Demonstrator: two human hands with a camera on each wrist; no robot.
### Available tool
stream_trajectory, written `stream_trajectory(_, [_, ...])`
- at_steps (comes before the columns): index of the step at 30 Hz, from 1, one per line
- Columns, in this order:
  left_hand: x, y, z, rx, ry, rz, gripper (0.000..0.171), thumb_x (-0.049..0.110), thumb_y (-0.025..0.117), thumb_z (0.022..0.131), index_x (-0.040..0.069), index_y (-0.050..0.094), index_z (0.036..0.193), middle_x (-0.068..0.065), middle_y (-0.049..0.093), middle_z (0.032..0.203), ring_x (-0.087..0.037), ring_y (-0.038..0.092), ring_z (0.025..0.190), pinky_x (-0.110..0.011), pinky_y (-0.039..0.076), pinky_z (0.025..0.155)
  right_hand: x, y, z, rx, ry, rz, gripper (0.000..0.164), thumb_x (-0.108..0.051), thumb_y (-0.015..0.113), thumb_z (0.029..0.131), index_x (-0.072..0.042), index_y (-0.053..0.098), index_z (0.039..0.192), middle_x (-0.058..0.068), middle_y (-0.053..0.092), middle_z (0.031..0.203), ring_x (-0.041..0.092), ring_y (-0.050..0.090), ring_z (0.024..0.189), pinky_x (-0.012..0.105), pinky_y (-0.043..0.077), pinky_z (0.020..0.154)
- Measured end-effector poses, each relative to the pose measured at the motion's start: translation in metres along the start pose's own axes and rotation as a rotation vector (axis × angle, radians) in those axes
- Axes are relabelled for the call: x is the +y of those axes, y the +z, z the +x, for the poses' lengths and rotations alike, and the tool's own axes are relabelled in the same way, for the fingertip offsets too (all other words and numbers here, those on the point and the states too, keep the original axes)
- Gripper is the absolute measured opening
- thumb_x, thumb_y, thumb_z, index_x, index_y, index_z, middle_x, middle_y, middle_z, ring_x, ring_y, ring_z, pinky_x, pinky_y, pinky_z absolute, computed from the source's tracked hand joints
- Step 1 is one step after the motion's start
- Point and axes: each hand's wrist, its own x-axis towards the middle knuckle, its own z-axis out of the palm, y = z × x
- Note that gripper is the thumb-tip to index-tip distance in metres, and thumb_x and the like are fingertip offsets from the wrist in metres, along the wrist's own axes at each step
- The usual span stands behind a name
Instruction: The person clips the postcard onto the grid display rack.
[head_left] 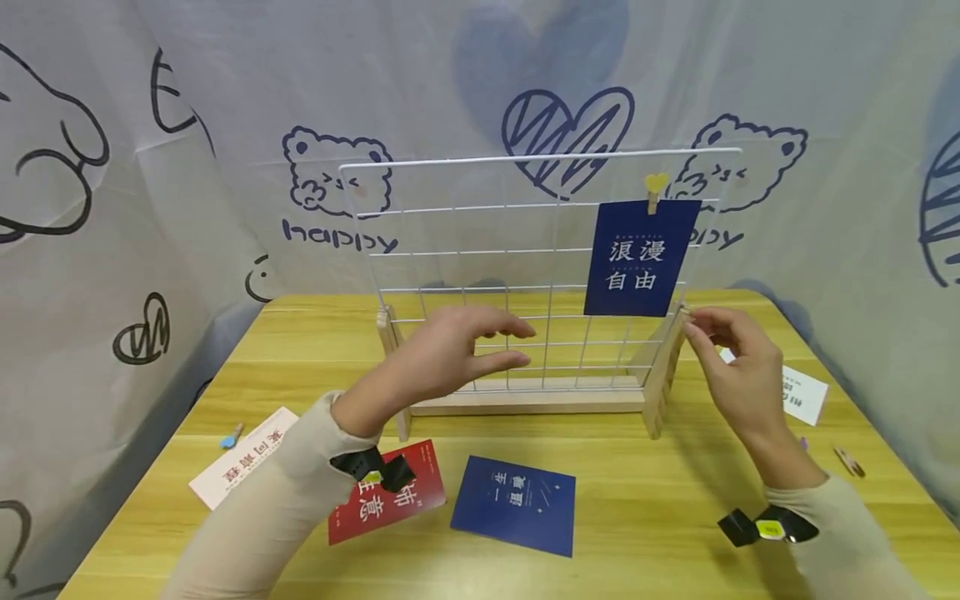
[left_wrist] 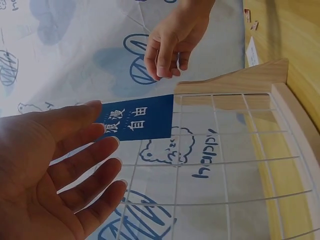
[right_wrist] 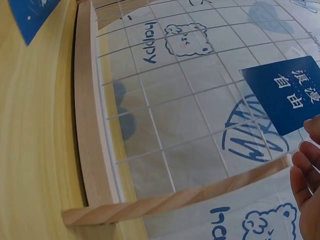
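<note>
A dark blue card (head_left: 643,260) with white characters hangs on the white wire grid (head_left: 551,292), held by a wooden clip with a yellow heart (head_left: 656,185). The grid stands upright in a wooden base (head_left: 528,403). In front of the grid my left hand (head_left: 468,346) hovers with fingers spread and thumb apart, holding nothing. The left wrist view shows its fingers (left_wrist: 90,175) relaxed. My right hand (head_left: 738,358) is beside the right wooden post (head_left: 662,375), thumb and fingertips loosely bent right at its top, below the card's lower right corner. Nothing shows between those fingers.
On the table lie a red card (head_left: 408,492), partly behind my left sleeve, another blue card (head_left: 517,504), and a pale card (head_left: 243,458) at left. A blue clip (head_left: 231,437) lies near it. At right are a white card (head_left: 806,395) and a wooden clip (head_left: 850,462).
</note>
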Motion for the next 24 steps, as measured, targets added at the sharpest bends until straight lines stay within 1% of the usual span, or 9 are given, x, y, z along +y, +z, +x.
stream_trajectory(3, [-0.002,0.004,-0.006,-0.008,-0.010,-0.012,0.034,0.031,0.071,0.091,0.015,0.069,0.121,0.003,0.068,0.117,-0.014,0.061,0.108,-0.032,0.050,0.091,0.004,-0.002,-0.004,-0.011,0.007,-0.008,0.021,0.010,0.067,0.087,0.006,0.067,0.107,-0.004,0.062,0.095,-0.001,0.056,0.084,0.009,0.044,0.075])
stream_trajectory(8, [-0.007,0.012,-0.017,-0.018,-0.019,-0.024,0.033,0.030,0.071,0.092,0.014,0.069,0.121,0.002,0.068,0.118,-0.015,0.061,0.109,-0.032,0.050,0.093,0.010,-0.005,-0.008,-0.022,0.005,-0.025,0.020,0.010,0.067,0.087,0.006,0.068,0.107,-0.005,0.061,0.094,-0.003,0.056,0.083,0.008,0.043,0.075])
stream_trajectory(14, [-0.015,0.024,-0.033,-0.045,-0.051,-0.031,0.035,0.031,0.071,0.091,0.014,0.069,0.121,0.002,0.068,0.120,-0.017,0.061,0.114,-0.035,0.049,0.096,0.016,-0.010,-0.015,-0.034,0.012,-0.053,0.020,0.009,0.069,0.086,0.005,0.068,0.106,-0.006,0.061,0.093,-0.004,0.056,0.083,0.007,0.043,0.075])
stream_trajectory(20, [-0.023,0.036,-0.051,-0.034,-0.041,-0.020,0.034,0.031,0.071,0.091,0.013,0.069,0.119,0.001,0.069,0.117,-0.018,0.063,0.111,-0.035,0.051,0.092,0.016,-0.012,-0.023,-0.059,0.045,-0.082,0.018,0.004,0.070,0.088,0.003,0.068,0.106,-0.010,0.061,0.094,-0.005,0.055,0.082,0.006,0.042,0.074])
stream_trajectory(24, [-0.029,0.045,-0.059,-0.026,-0.041,-0.019,0.032,0.030,0.072,0.090,0.013,0.070,0.117,0.000,0.070,0.115,-0.018,0.064,0.108,-0.035,0.052,0.090,0.019,-0.014,-0.026,-0.060,0.058,-0.087,0.018,0.002,0.070,0.089,0.003,0.069,0.107,-0.009,0.062,0.094,-0.005,0.055,0.083,0.007,0.042,0.074])
